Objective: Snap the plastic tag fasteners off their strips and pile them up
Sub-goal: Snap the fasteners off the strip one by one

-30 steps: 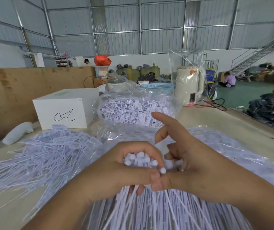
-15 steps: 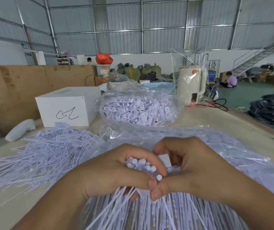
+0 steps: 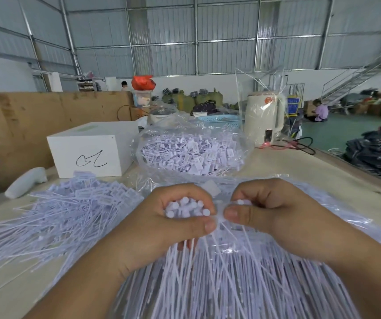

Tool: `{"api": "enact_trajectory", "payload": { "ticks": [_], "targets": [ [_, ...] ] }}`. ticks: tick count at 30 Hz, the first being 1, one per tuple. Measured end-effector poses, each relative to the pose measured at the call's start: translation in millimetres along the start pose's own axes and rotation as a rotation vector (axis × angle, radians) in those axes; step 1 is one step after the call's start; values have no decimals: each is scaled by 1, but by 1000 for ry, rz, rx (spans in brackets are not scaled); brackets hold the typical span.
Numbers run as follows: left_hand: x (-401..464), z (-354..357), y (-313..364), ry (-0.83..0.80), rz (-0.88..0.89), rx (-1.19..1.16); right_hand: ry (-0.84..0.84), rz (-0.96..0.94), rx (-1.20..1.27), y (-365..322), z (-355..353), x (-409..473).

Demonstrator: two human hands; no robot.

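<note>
Two hands working a bundle of tag fasteners [image 3: 186,209]
The left hand [image 3: 162,224] grips the bundle upright, round heads up; the right hand [image 3: 270,212] pinches one fastener beside it. Loose fasteners [image 3: 65,210] are piled left of the bundle on the worktop [image 3: 323,171], a white box [image 3: 92,153] behind them

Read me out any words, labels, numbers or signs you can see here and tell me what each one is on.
No printed text here is clear enough to read.
White box: a black hand-drawn scribble on its front, not a clear word.
Kettle: a red sticker, too blurred to read.
Blue sign behind the kettle: too small to read.
Tags in the clear bag: marks too small to read.
</note>
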State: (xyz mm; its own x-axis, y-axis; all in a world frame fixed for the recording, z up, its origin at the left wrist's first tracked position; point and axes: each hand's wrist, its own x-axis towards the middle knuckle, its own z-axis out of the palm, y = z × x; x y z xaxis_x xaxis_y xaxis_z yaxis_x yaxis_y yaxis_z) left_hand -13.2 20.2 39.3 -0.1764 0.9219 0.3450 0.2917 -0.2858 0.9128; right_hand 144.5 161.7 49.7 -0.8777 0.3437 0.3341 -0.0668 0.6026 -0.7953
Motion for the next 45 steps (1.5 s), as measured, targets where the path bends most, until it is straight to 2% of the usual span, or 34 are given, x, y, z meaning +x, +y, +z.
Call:
{"api": "enact_trajectory", "payload": {
  "ticks": [4,9,13,14,16,19,21,27,34,37,40,45],
  "targets": [
    [1,-1,2,125,54,-7,204,-29,-12,-3,16,0],
    [2,-2,9,201,114,11,358,-82,38,-8,39,-2],
    [-2,9,9,102,65,60,627,-36,126,-10,21,1],
    [-2,12,8,101,70,54,649,-42,125,-10,13,0],
    [1,14,7,135,97,27,494,-81,171,-11,6,-2],
    [1,10,5,115,82,-12,106,-139,281,-8,12,-2],
    [1,8,2,76,55,-17,2,-109,294,-1,13,-1],
    [2,9,0,31,20,-37,62,-50,201,2,11,1],
    [-3,5,3,-79,-24,-166,-110,-103,520,5,25,2],
    [-1,5,1,-116,-23,-230,-169,-82,500,3,28,0],
    [2,8,-3,-25,-95,-258,-209,6,470,3,28,1],
    [3,20,-9,142,-123,-249,-224,86,588,8,27,5]
  ]
}}
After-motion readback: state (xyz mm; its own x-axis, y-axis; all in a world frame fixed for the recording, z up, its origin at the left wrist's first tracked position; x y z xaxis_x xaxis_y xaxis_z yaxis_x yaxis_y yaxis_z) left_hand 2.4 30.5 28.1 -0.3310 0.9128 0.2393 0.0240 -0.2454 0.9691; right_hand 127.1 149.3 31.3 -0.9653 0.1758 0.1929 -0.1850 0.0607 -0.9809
